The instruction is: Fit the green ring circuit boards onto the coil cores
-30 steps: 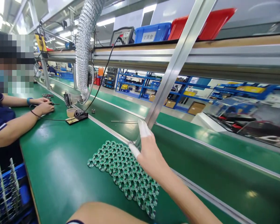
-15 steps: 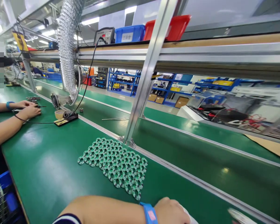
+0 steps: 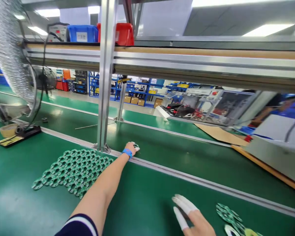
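Observation:
My left hand (image 3: 130, 148), with a blue band at its wrist, reaches far out past the metal rail. Its fingers are closed on a small green ring-shaped circuit board (image 3: 136, 146) above the sunken dark green strip. My right hand (image 3: 196, 219) is near the bottom edge, white covers on its fingertips, fingers stretched and apart, holding nothing. Several loose green ring boards (image 3: 228, 214) lie to its right, beside a white ring (image 3: 231, 230) and a yellowish round piece. A sheet of many ring boards (image 3: 73, 168) lies flat on the left, partly behind my left forearm.
An aluminium post (image 3: 105, 75) rises from the metal rail (image 3: 167, 173). At left are a silver duct hose (image 3: 12, 49) and a soldering stand (image 3: 22, 134) with a tape roll. Blue (image 3: 83, 33) and red bins (image 3: 124, 33) stand on the overhead shelf. Cardboard (image 3: 218, 133) lies at right.
My left arm has swung forward from the near edge and stretches past the rail. My right hand has come into view. The head view has turned right, so the co-worker's hands are gone from sight.

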`<state>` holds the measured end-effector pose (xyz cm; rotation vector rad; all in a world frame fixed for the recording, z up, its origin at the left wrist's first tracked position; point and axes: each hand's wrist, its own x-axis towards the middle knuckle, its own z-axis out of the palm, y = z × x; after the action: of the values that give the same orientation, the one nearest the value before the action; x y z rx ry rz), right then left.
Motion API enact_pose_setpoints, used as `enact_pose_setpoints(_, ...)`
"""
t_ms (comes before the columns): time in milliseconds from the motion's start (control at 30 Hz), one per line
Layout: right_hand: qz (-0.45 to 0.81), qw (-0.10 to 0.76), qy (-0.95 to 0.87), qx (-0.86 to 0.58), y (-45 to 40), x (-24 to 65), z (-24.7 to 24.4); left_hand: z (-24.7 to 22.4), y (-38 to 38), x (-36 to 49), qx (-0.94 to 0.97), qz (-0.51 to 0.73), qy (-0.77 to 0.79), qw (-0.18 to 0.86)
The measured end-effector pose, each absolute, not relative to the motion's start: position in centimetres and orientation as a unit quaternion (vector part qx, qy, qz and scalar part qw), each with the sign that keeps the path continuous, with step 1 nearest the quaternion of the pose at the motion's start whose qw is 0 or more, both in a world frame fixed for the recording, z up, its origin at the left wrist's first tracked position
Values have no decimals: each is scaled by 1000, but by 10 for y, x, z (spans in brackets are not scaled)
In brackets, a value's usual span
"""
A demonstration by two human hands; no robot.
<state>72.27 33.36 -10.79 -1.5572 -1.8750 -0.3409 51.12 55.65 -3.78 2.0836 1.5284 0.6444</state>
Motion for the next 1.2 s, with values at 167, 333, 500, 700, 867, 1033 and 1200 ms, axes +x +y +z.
enact_pose_setpoints(167,-66,341,-705,-618,322,705,-98,-16,518,486,816,199,480,252)
enact_pose_setpoints(333,59,325,-702,-631,313,684,-84,-7,428,419,908,-44,118,399)
enact_pose_setpoints(500,139,281,-707,-634,310,666,-78,-32,361,398,930,-39,75,357)
enact_pose_setpoints(700,155,262,-709,-636,303,661,-79,-59,346,435,936,-5,-14,351)
enact_pose_setpoints(867,192,259,-697,-641,298,668,-81,-71,351,460,926,52,-52,369)
enact_pose_setpoints(1033,281,248,-672,-639,294,671,-75,-63,373,466,910,97,101,391)
enact_pose_setpoints(1200,291,187,-703,-621,286,661,-58,-55,375,458,893,63,165,415)
